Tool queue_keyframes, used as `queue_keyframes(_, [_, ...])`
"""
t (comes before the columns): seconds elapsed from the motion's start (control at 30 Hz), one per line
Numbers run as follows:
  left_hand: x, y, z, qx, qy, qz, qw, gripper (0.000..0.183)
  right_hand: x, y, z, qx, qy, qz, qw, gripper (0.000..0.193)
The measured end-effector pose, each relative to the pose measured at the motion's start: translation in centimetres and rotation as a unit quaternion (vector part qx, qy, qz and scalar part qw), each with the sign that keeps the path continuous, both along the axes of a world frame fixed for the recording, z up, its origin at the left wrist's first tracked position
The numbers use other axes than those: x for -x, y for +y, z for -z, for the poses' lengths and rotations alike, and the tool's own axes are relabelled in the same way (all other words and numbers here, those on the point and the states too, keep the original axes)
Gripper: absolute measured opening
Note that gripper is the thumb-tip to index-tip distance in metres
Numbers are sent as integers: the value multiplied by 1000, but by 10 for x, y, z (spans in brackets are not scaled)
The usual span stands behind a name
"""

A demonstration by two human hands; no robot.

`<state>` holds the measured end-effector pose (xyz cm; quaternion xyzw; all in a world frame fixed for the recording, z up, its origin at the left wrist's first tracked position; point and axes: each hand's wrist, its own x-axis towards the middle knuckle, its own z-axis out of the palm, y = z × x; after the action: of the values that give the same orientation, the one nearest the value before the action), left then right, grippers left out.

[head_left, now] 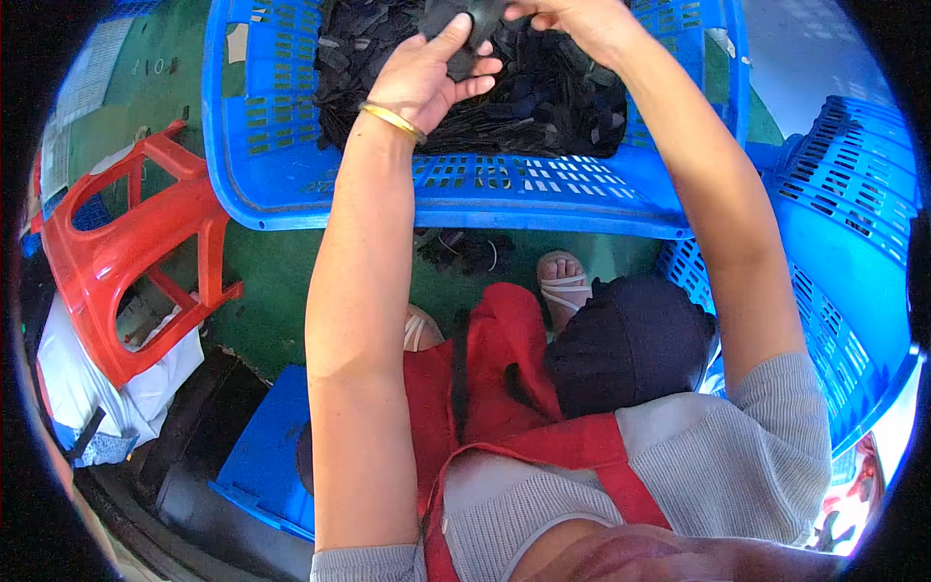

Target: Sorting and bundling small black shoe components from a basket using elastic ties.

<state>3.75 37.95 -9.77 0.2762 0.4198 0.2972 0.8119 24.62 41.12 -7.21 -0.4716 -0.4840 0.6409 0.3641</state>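
Over a blue plastic basket [465, 209], my left hand [432, 78] holds a dark grey-black flat piece [464, 60]. Its thumb presses on top of the piece, and the other fingers show beneath and beside it. My right hand [582, 24] comes in from the right at the upper edge of the view. Its fingertips are pinched together at the right side of the same piece; part of this grip is cut off by the frame edge. Many similar loose black pieces [543, 121] fill the basket under both hands.
An overturned red plastic stool [136, 257] lies at left, above white cloth or bags [126, 388]. More blue baskets [844, 213] stand at right. A blue object [267, 451] sits at lower left. Dark scraps [456, 252] lie on the green floor [262, 320] near my feet.
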Motion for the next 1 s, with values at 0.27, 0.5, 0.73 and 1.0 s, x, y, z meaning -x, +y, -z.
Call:
queue_keyframes(0.27, [-13,-6,-27,-8,-16,-30,999,30,8,0,-3,4,-88,-95,992,13])
queue_keyframes(0.5, [-5,-4,-22,9,76,-44,996,46,21,5,-9,-80,-111,-34,990,12])
queue_keyframes(0.73, [-7,2,2,-34,66,-128,989,27,-74,21,99,-153,-419,-79,892,22])
queue_keyframes(1.0, [1,2,2,12,62,-173,983,29,-56,1,123,-252,-459,-165,836,22])
